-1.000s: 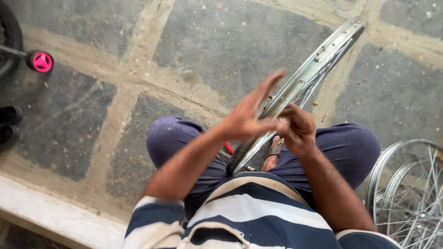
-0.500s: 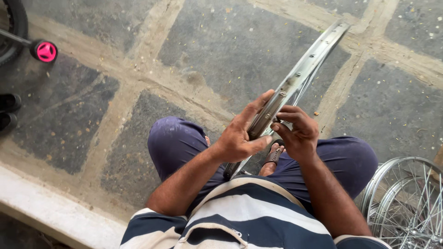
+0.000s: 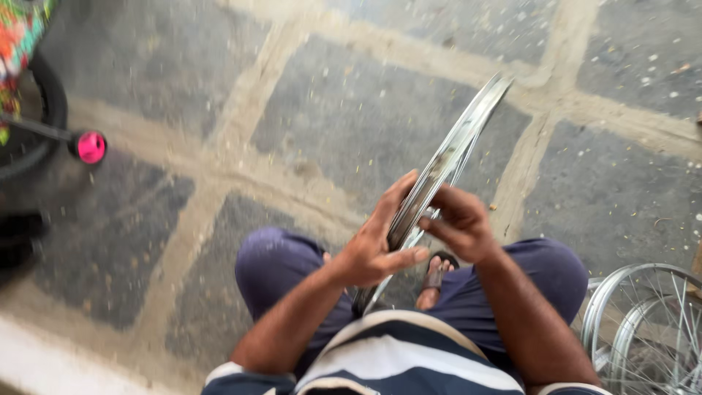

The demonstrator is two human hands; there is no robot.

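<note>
Seated person holding a bare metal wheel rim (image 3: 457, 146) edge-on between the knees, its far end tilted out over the stone-slab floor (image 3: 351, 110). The left hand (image 3: 376, 245) wraps the rim, fingers extended along it; the right hand (image 3: 457, 223) pinches its edge. Spoked wheels (image 3: 643, 322) lie at lower right; a pink pedal (image 3: 91, 147) shows at left.

The lower stretch of the bare silver metal wheel rim (image 3: 446, 164) disappears behind the left hand (image 3: 376, 245) and the person's lap. The stack of spoked silver wheels (image 3: 647, 329) is cut off by the right and bottom edges. The black tyre (image 3: 36, 124) at the left edge shows only partly, motion-blurred.
</note>
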